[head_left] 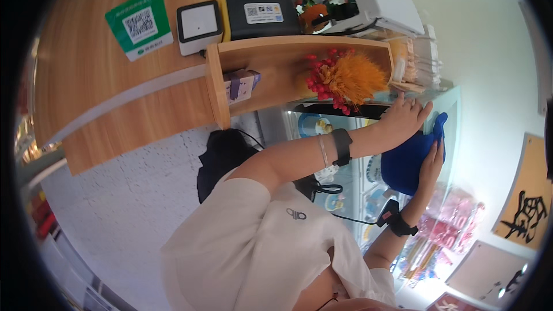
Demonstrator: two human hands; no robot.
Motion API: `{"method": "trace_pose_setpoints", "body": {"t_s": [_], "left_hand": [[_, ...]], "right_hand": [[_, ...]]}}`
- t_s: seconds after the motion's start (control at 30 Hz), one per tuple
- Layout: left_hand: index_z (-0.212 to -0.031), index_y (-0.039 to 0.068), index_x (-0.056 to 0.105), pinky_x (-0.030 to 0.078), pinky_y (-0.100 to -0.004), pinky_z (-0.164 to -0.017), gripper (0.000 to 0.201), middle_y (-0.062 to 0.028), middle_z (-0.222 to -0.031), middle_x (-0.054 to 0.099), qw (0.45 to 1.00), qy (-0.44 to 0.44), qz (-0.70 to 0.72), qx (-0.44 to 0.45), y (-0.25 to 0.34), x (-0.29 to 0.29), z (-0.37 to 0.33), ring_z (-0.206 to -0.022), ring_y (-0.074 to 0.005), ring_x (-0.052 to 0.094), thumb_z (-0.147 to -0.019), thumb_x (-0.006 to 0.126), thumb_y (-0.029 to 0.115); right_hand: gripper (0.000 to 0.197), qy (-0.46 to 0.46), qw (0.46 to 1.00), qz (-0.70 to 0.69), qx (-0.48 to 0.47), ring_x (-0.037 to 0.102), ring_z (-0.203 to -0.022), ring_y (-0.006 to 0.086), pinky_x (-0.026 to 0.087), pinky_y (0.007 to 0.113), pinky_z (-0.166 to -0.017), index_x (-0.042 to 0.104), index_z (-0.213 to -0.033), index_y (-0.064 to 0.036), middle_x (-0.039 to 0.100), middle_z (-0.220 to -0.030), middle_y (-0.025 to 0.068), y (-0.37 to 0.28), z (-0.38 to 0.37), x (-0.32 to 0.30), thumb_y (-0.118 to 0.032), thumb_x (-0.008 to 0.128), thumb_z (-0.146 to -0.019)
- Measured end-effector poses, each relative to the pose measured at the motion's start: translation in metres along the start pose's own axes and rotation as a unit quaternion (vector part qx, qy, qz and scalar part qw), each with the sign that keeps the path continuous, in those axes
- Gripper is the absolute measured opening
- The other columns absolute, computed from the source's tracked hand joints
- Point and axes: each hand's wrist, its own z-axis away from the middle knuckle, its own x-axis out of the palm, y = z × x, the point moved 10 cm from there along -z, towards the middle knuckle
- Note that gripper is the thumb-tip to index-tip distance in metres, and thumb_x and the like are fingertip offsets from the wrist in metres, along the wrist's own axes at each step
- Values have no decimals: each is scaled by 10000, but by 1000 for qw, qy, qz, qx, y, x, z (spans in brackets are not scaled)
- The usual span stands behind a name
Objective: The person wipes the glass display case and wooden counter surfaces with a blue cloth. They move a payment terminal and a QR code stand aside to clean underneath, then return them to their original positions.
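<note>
My left hand (405, 116) reaches over the glass display case (454, 101), its fingers apart, just above a deep blue cloth (403, 164). I see nothing gripped in it. A dark band and a thin bracelet circle that wrist. My right hand (432, 166) is at the cloth's outer side, its fingers closed against a fold. One end of the cloth sticks up past these fingers. The rest of it lies bunched on the case, partly behind both hands. A black strap (401, 223) with a small box is on my right wrist.
A wooden shelf (265, 52) holds orange dried flowers with red berries (348, 78) and a small box (242, 84). On the counter stand a black printer (259, 3), a white-faced device (199, 26) and a green code sign (141, 23). Pink packages (452, 219) sit beside the case.
</note>
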Motion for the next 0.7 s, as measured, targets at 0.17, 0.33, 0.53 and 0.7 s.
{"method": "trace_pose_setpoints", "body": {"t_s": [0.17, 0.33, 0.53, 0.7], "left_hand": [[-1437, 7, 349, 353, -550, -1032, 565, -228, -1260, 563, 999, -38, -1, -22, -4, 13, -3, -1179, -364, 552, -924, 496, 192], [-1493, 38, 247, 295, -601, -1061, 653, -314, -1362, 462, 991, -113, 37, -66, 1, 13, 0, -1306, -446, 425, -935, 496, 271], [-1546, 169, 112, 173, -673, -1084, 732, -346, -1446, 352, 975, -189, 72, -90, -8, 28, 3, -1371, -513, 286, -949, 476, 388], [-1521, 213, 191, 158, -630, -1117, 681, -354, -1423, 374, 977, -147, 127, -93, -9, 23, 6, -1373, -488, 303, -935, 493, 381]], "right_hand": [[443, -30, 997, 7, 67, 538, -1204, 311, 402, 368, -1016, 455, -1374, 35, 550, -1324, 208, -2, -40, 22, -241, 366, -1039], [465, -24, 994, 32, 102, 546, -1185, 320, 410, 372, -1005, 464, -1355, 60, 552, -1310, 229, 9, -36, 14, -268, 376, -1037], [479, 31, 994, 50, 93, 587, -1146, 319, 445, 394, -977, 518, -1322, 47, 600, -1268, 207, -4, -17, 4, -296, 345, -1035], [493, 59, 987, 116, 89, 569, -1190, 334, 440, 404, -997, 499, -1348, 37, 581, -1302, 207, -13, -3, -4, -289, 312, -1029]]}}
